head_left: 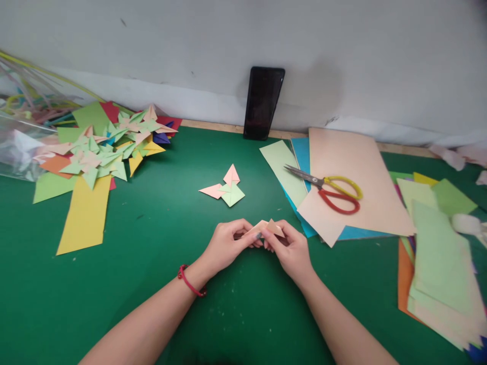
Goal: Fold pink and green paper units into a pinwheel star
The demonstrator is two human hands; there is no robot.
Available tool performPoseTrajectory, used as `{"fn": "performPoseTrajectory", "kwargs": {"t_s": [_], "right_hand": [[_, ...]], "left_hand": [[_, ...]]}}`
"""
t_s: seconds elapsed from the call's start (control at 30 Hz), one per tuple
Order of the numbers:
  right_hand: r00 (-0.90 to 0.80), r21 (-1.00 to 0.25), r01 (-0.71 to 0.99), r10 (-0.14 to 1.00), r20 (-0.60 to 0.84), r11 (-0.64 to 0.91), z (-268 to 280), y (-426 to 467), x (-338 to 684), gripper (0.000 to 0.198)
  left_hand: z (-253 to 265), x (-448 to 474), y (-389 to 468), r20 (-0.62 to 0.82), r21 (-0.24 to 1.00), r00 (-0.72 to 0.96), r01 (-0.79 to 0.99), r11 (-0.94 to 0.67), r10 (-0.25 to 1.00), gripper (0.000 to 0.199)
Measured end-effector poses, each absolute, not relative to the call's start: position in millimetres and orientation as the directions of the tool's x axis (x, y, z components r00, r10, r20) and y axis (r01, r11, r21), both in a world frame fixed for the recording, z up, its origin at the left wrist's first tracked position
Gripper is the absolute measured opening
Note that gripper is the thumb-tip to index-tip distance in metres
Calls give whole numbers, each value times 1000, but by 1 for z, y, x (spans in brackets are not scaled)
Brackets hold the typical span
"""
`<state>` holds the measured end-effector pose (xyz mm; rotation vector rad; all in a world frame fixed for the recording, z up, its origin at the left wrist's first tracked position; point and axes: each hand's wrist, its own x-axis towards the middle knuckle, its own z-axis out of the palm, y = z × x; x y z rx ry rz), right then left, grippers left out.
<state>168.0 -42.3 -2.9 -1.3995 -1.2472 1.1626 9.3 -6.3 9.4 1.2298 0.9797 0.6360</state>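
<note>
Between both hands is a small folded piece of peach paper (274,229), with pointed flaps rising above the fingers. My left hand (233,240) pinches its left part, thumb on top. On the other side, my right hand (289,248) grips the right part with thumb and fingers closed. The lower folds are hidden behind my fingers. Just beyond the hands lies a partly joined origami piece (233,194), a light green square body with two pink points, one to the left and one at the top. Neither hand touches it.
A pile of folded paper stars (91,154) lies at the left. Scissors (323,185) with yellow and red handles rest on peach sheets (353,162) at the right. Green paper strips (441,258) are stacked at far right. A phone (264,104) leans against the wall.
</note>
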Motion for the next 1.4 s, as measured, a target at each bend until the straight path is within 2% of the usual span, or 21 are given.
{"fn": "performPoseTrajectory", "kwargs": {"t_s": [0.33,0.67,0.93,1.27,1.4], "right_hand": [[58,-986,167,998,-14,-23,-6,-43,168,9],[75,-984,173,997,-24,-36,-3,-43,167,10],[104,-968,251,995,3,-23,-2,-44,167,12],[47,-963,233,991,-127,-135,-1,-42,168,19],[49,-969,213,992,-118,-125,-2,-42,168,20]], "left_hand": [[10,9,-9,-249,965,494,60,253,833,18],[10,9,-9,-268,961,499,80,264,824,19],[8,10,-6,-242,968,535,79,237,809,25],[8,10,-8,-246,969,518,99,228,819,28],[11,10,-7,-250,968,524,142,206,814,27]]}}
